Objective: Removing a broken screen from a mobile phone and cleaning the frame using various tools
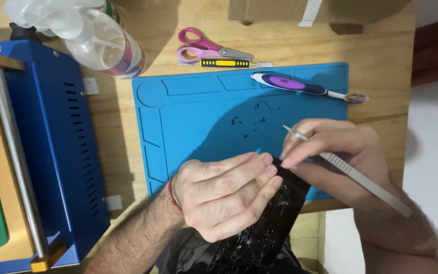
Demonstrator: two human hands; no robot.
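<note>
My left hand (224,193) grips the top end of a black phone screen with cracked glass (269,223), which sticks out over the mat's near edge. My right hand (330,152) pinches a thin metal scalpel-like tool (361,177), its handle running down to the right and its tip pointing up left. The fingertips of both hands meet at the phone's upper corner. Both hands rest over a blue silicone work mat (204,122) dotted with small black debris (252,122).
Pink scissors (204,45), a yellow-black tool (226,63) and a purple-white toothbrush (305,87) lie along the mat's far edge. A clear spray bottle (97,40) lies at the far left. A blue machine with a metal roller (41,152) fills the left side. Cardboard box (280,10) behind.
</note>
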